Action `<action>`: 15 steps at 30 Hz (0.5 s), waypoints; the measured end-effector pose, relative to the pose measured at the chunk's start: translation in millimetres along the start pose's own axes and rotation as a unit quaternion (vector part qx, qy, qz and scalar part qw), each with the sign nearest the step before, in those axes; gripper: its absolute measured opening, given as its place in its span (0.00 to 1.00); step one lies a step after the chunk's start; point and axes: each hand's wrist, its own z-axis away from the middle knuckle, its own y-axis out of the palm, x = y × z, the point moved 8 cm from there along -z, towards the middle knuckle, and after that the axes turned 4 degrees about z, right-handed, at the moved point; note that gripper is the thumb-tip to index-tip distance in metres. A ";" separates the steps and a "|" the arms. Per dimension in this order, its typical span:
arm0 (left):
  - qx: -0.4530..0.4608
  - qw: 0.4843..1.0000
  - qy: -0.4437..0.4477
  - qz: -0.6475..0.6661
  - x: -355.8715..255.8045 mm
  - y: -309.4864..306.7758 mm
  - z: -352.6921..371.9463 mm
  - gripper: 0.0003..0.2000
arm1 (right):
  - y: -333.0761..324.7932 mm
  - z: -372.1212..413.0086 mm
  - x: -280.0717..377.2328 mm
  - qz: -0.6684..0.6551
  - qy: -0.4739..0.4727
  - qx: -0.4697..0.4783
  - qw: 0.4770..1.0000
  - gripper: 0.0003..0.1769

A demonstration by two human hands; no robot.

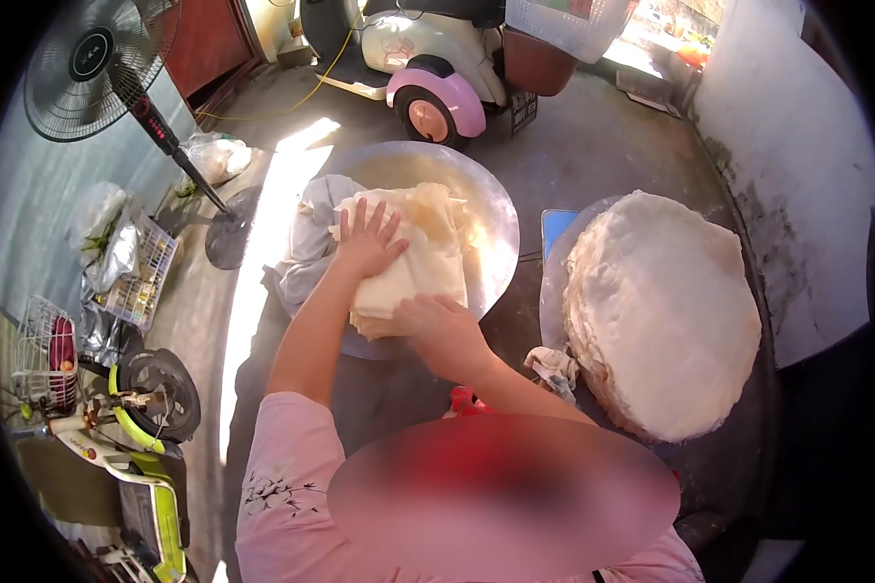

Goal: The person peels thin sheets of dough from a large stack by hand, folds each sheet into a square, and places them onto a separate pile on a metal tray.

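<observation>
A stack of folded, pale thin sheets (pixel 428 257) lies on a wide round metal tray (pixel 491 199). My left hand (pixel 369 243) rests flat on top of the stack, fingers spread. At the stack's near edge, my right hand (pixel 439 330) has its fingers bent against the sheets; whether it pinches one is hidden. Grey cloth (pixel 316 233) is bunched at the left of the stack, partly on the tray. To the right stands a tall pile of large round pale sheets (pixel 661 311) on another round base.
A standing fan (pixel 92 53) is at the upper left, with baskets (pixel 146 272) and a small green bicycle (pixel 156 505) below it. A scooter (pixel 437 58) stands beyond the tray. A crumpled cloth (pixel 554 369) lies beside the round pile, near a white wall (pixel 787 155).
</observation>
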 end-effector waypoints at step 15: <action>-0.092 0.986 0.078 0.111 -81.1 -34.4 5.4 0.40 | -43.2 59.4 18.9 -0.024 -0.024 -0.030 0.999 0.19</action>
